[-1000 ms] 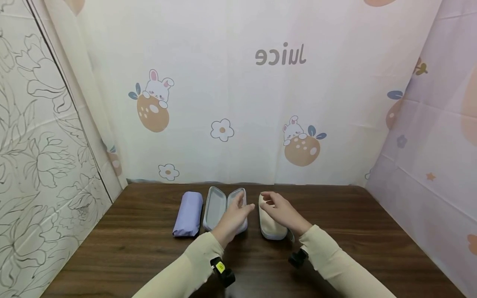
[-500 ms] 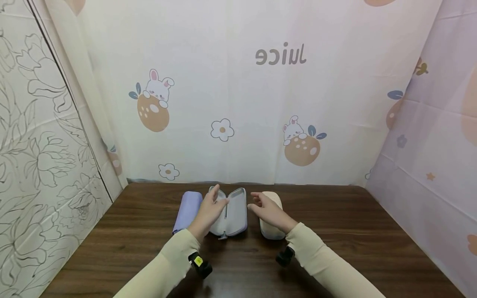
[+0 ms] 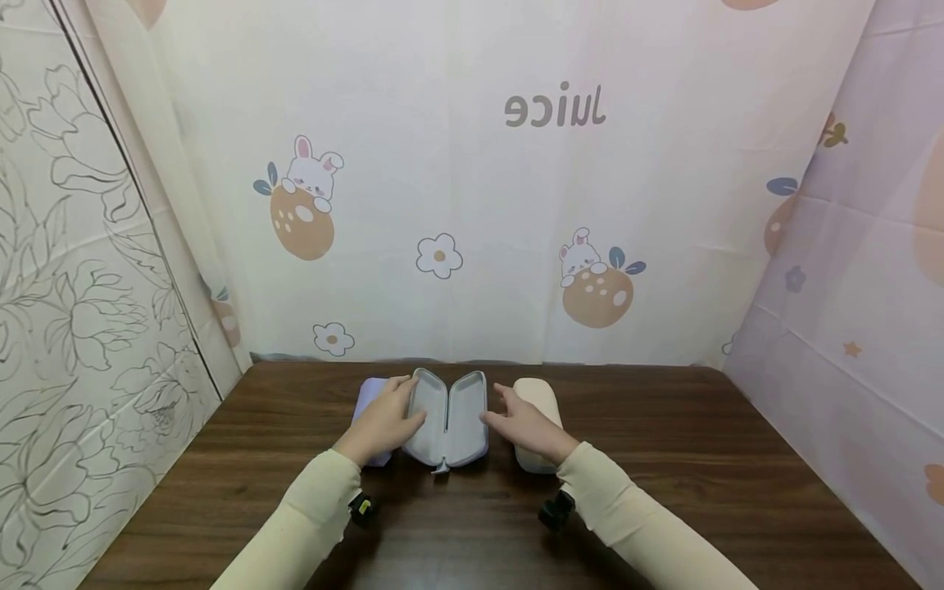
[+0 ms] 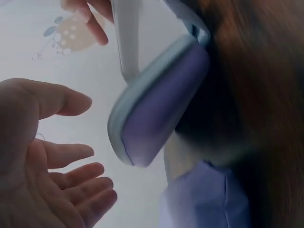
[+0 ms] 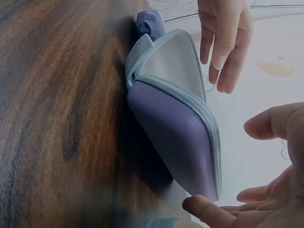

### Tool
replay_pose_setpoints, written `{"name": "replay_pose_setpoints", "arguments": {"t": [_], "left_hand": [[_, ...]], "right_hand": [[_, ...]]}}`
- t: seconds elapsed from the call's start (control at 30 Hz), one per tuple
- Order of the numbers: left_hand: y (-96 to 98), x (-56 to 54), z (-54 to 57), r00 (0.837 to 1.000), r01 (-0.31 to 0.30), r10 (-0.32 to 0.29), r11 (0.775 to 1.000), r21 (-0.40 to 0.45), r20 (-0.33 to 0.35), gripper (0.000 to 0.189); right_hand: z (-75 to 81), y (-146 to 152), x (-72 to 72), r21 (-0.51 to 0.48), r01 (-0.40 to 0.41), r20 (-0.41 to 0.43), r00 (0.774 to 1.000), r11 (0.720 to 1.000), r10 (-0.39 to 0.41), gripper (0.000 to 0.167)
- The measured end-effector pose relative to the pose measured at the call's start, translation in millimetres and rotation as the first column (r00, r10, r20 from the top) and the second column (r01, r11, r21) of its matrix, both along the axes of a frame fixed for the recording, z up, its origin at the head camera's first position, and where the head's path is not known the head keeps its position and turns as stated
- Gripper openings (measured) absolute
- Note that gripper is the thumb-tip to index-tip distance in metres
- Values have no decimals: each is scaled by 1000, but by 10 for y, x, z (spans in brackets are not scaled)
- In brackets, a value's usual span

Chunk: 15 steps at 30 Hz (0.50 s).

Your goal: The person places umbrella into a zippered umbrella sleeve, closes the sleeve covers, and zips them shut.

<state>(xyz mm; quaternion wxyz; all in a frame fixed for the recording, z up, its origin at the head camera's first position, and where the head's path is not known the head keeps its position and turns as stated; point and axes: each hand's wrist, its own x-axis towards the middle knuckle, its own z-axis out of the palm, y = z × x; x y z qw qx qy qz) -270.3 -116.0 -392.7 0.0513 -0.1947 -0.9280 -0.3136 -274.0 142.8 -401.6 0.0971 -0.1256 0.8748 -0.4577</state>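
A purple zip case [image 3: 467, 418] with a pale grey lining lies unfolded in the middle of the table, its zip pull at the near end. My left hand [image 3: 379, 422] is at the case's left side, above a lilac fabric bundle [image 3: 367, 395] that it partly covers. In the left wrist view the fingers [image 4: 78, 151] are spread and apart from the case [image 4: 161, 102]. On the other side, my right hand [image 3: 531, 426] is between the zip case and a cream case [image 3: 544, 397]. One fingertip in the right wrist view meets the lower edge of the zip case [image 5: 175, 126]; contact is hard to tell.
Everything lies on a dark wooden table [image 3: 664, 434]. A printed curtain [image 3: 487, 188] hangs along its back edge, with more patterned cloth at both sides.
My left hand has moved left, from over the case's right half to its left side, uncovering the lining. The right hand has shifted left, off part of the cream case.
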Motion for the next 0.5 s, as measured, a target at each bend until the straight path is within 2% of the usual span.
{"name": "replay_pose_setpoints", "arguments": {"t": [0.13,0.33,0.5], "left_hand": [[-66,-19,-34,1000,-3,3,999,-36,-23,55],[-127,-53,-87,995,22,-21,1000,8,-100,35],[-149,-81,-127,989,53,-49,998,27,-139,28]], "right_hand": [[-1,-24,0,17,-5,5,1000,1000,5,80],[-27,-59,-4,14,-32,15,999,999,32,80],[-61,-89,-21,-16,-74,47,996,997,75,80]]}}
